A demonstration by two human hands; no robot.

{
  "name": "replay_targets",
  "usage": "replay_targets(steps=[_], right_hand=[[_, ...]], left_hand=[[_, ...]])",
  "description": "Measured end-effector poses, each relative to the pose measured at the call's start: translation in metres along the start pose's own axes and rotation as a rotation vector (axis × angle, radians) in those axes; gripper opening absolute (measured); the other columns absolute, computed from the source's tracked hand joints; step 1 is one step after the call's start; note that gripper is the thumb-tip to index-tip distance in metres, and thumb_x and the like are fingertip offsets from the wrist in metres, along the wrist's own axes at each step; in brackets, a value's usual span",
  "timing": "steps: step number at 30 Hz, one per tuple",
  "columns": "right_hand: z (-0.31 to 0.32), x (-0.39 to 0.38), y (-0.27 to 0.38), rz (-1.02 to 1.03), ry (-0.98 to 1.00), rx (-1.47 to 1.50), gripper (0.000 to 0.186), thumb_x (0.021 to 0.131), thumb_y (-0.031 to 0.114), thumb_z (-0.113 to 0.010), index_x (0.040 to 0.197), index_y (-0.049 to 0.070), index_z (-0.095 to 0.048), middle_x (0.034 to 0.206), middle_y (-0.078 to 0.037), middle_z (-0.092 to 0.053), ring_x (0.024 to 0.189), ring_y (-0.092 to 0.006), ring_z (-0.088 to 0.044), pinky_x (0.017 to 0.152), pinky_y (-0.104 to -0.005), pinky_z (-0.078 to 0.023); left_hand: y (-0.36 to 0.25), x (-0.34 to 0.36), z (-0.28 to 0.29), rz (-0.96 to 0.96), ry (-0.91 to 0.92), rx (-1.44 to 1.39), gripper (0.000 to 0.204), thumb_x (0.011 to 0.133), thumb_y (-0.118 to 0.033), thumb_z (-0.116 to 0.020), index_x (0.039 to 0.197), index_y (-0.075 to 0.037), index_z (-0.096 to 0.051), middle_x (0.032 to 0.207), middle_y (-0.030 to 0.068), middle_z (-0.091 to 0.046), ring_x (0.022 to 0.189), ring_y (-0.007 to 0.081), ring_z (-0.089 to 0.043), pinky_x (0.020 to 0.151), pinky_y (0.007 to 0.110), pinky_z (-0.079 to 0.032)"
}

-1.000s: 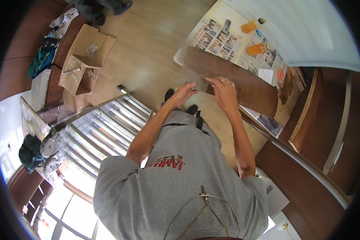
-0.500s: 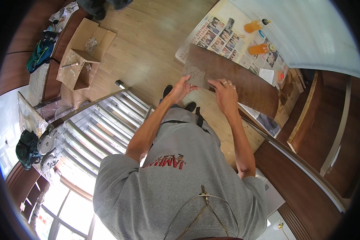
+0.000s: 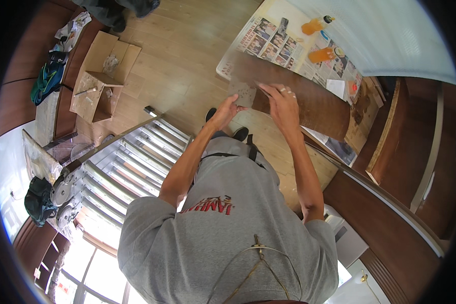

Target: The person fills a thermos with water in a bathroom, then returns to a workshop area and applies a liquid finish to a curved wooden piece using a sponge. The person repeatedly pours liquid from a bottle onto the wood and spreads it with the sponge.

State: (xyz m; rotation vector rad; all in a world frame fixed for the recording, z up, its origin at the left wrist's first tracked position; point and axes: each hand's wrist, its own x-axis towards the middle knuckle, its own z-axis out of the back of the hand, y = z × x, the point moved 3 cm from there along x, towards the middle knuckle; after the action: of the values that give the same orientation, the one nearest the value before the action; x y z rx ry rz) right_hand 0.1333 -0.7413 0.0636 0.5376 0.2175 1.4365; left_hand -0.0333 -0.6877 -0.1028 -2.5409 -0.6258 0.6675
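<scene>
My left hand [image 3: 224,113] grips the near edge of a thin, worn grey-brown sheet [image 3: 242,95] with a speckled surface. It could be sandpaper, but its kind is not certain. Just right of the sheet, my right hand [image 3: 285,106] has its fingers pressed together and pointing left, with rings on it. Whatever is between those fingertips is too small to make out. Beyond both hands, a dark brown wooden panel [image 3: 314,93] lies along the near side of a table covered with newspaper [image 3: 274,41].
Two orange-filled bottles [image 3: 317,24] and a white card [image 3: 335,86] are on the table. At left lies an aluminium ladder [image 3: 131,159]; beyond it, a cardboard box [image 3: 100,49] and a brush [image 3: 86,91]. Brown shelving [image 3: 430,137] stands right. Another person's legs [image 3: 104,10] show at far left.
My right hand has lifted from the sheet's edge, its fingertips moving slightly left and away from me. My left hand still grips the sheet. The view has shifted a little.
</scene>
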Motion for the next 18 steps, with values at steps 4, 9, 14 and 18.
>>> replay_targets(steps=[4,9,14,18], right_hand=[[-0.018,0.001,0.012,0.072,0.167,-0.092,0.034,0.095,-0.002,-0.064,0.124,0.013,-0.075,0.110,-0.012,-0.071,0.103,-0.0348,-0.064,0.089,-0.0442,-0.050],[-0.008,0.009,-0.002,0.048,0.094,-0.049,0.031,0.095,0.006,-0.066,0.123,0.016,-0.074,0.109,-0.008,-0.069,0.103,-0.0315,-0.064,0.088,-0.0453,-0.050],[-0.015,0.017,-0.007,0.028,0.164,-0.074,0.032,0.095,0.004,-0.066,0.124,0.016,-0.075,0.110,-0.010,-0.069,0.103,-0.0332,-0.064,0.088,-0.0452,-0.050],[-0.013,-0.003,0.004,0.038,0.165,-0.059,0.037,0.093,0.000,-0.064,0.125,0.016,-0.074,0.113,-0.011,-0.069,0.104,-0.0350,-0.063,0.087,-0.0463,-0.050]], left_hand=[[-0.006,-0.008,-0.012,-0.060,-0.024,0.035,0.062,0.110,-0.040,-0.047,0.155,0.003,-0.041,0.159,0.0183,-0.049,0.141,0.0347,-0.052,0.122,0.050,-0.038],[-0.008,-0.013,-0.008,-0.070,-0.002,-0.091,0.065,0.110,-0.038,-0.044,0.157,0.006,-0.038,0.160,0.0204,-0.046,0.145,0.0366,-0.048,0.125,0.054,-0.035],[-0.011,-0.009,0.000,-0.061,0.076,-0.119,0.060,0.109,-0.040,-0.044,0.153,0.001,-0.046,0.150,0.0142,-0.058,0.135,0.0269,-0.056,0.114,0.047,-0.044],[-0.009,-0.009,-0.002,-0.059,0.031,-0.114,0.058,0.109,-0.037,-0.042,0.152,0.002,-0.046,0.149,0.0143,-0.059,0.133,0.0274,-0.057,0.114,0.047,-0.044]])
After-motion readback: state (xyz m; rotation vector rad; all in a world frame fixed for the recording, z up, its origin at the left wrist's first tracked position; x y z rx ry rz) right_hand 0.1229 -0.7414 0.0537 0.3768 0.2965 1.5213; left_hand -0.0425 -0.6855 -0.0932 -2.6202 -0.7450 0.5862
